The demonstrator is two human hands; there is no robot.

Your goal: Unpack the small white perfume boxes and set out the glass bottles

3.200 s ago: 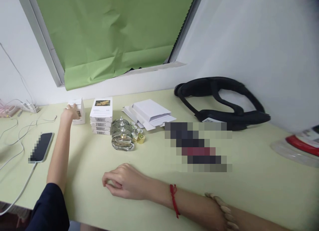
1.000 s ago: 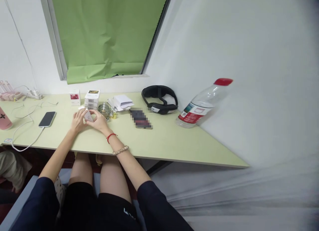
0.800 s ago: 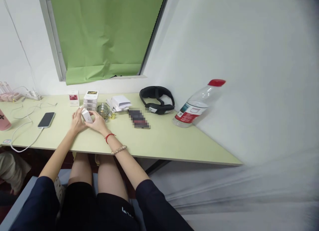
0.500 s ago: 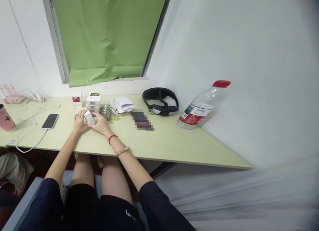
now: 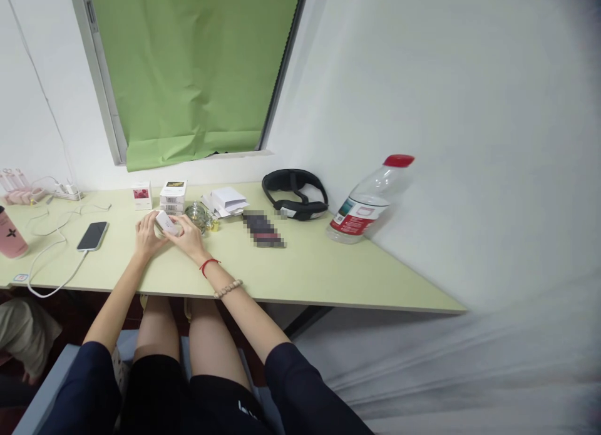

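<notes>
A small white box (image 5: 165,221) is held between both my hands just above the pale green table (image 5: 300,269). My left hand (image 5: 146,235) curls round its left end. My right hand (image 5: 188,235), with a red string and a bead bracelet on the wrist, grips its right end. Just behind them stand a stack of flat white boxes (image 5: 172,196), a small box with a red picture (image 5: 141,194) and a few clear glass bottles (image 5: 198,215).
A phone (image 5: 92,235) on a white cable lies at the left, near a pink cup (image 5: 10,235). White papers (image 5: 225,200), a blurred dark item (image 5: 263,229), a black headband device (image 5: 295,193) and a water bottle (image 5: 368,202) line the back right.
Earlier my left hand reached to the small boxes at the back while my right hand rested on the table. Both hands now hold a white box, turning it slightly over the last second.
</notes>
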